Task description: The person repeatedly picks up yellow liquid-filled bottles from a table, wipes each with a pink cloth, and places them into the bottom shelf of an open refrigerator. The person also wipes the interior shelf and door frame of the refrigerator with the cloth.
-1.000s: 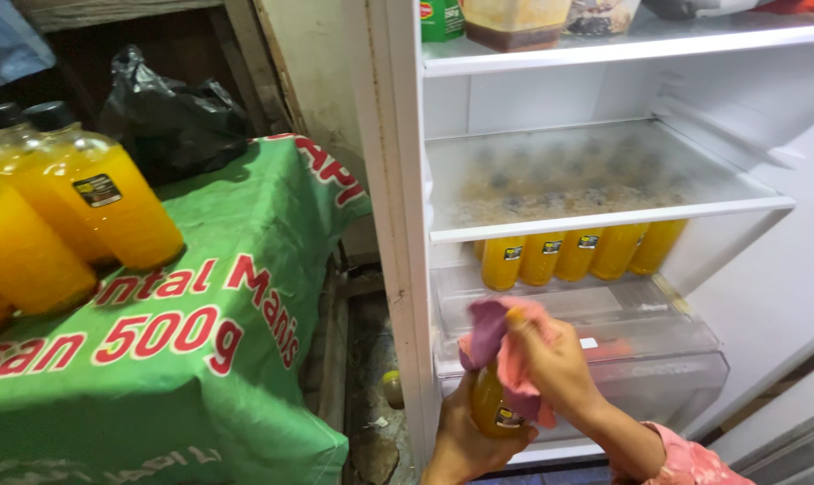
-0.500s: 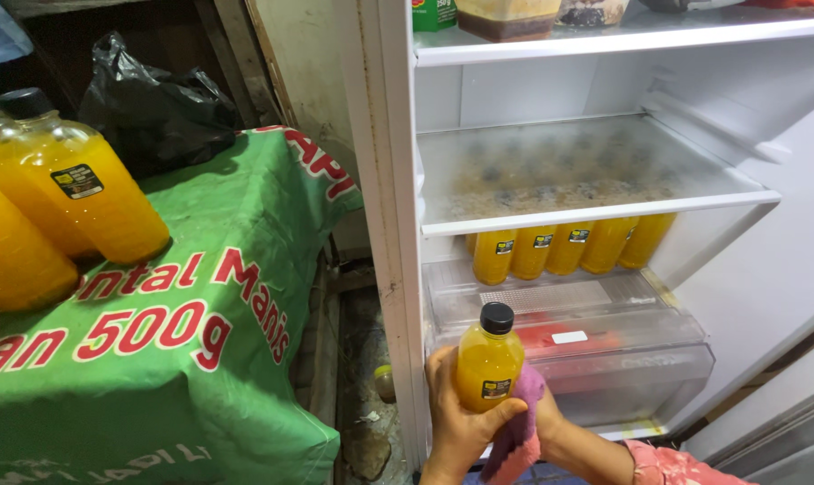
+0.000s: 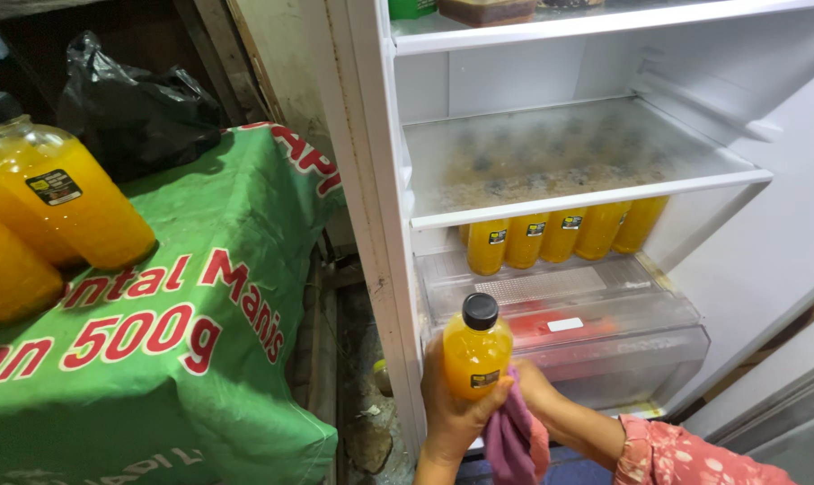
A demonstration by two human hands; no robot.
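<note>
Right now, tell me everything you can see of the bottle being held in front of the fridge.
The bottle is small, clear plastic by the look of it, filled nearly to the neck with opaque orange liquid, with a black screw cap on and a small dark label low on its front. It stands upright before the open fridge's clear bottom drawer. The left hand wraps its lower half from the left; the right hand presses a pink cloth against its lower right side.
</note>
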